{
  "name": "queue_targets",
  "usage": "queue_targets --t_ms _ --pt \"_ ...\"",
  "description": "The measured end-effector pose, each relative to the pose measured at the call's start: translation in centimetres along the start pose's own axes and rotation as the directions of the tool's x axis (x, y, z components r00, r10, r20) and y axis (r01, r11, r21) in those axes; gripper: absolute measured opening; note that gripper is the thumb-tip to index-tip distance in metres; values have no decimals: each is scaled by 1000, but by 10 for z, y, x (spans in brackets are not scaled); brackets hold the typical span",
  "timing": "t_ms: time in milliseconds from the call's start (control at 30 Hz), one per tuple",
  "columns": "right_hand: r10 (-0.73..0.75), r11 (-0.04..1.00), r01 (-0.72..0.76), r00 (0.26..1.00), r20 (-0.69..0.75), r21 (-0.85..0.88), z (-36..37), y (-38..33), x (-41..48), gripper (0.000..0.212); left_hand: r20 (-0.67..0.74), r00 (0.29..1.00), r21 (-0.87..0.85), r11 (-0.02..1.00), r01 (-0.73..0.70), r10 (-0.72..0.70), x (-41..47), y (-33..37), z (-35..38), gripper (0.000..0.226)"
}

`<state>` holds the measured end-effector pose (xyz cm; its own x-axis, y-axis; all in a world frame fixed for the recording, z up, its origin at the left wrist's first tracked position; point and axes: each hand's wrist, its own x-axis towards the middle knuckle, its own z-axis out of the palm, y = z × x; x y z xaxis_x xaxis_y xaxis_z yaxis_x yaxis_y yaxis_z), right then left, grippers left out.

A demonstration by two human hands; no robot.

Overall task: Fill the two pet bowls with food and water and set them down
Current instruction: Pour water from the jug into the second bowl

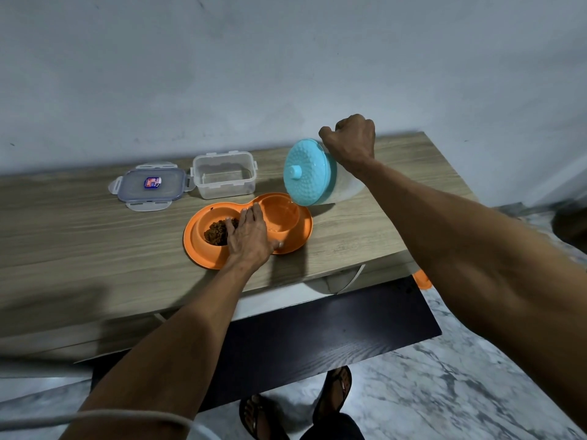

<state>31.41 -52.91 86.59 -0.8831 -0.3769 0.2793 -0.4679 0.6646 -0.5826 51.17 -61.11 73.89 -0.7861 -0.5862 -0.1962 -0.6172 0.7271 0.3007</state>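
the double pet bowl (295,246) is bright orange, with dark brown kibble (217,233) in its left well. the jug (344,192) has a frosted whitish body and a turquoise lid (306,173) patterned with small raised dots. the container (224,176) is clear plastic; its lid (151,187) is greyish clear with a blue-and-red sticker. the tabletop (95,236) shows pale wood grain. the floor (444,392) is white-and-grey marble.

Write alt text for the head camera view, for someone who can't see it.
A right hand tips a jug with a teal lid over the right well of an orange double pet bowl, while the left hand steadies the bowl. Its left well holds kibble; an empty clear container and its lid sit behind on the wooden table.
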Motion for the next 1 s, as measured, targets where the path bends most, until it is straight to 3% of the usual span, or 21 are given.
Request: queue_targets --t_ms 333,567,767,1000 --pt "34 999 -34 999 12 41 3 6 1 44 -7 1000 19 1000 4 -4 -1 1 -1 110" --pt "232 952 -226 973 -5 207 4 30 2 44 5 1000 27 1000 10 -10 0 0 -1 109" --pt "495 767 -456 868 36 452 10 52 12 31 -8 1000 17 1000 0 0 0 1 0 108" --pt "642 531 -560 756 129 636 28 66 23 19 -31 999 27 1000 -13 14 -1 0 1 107"
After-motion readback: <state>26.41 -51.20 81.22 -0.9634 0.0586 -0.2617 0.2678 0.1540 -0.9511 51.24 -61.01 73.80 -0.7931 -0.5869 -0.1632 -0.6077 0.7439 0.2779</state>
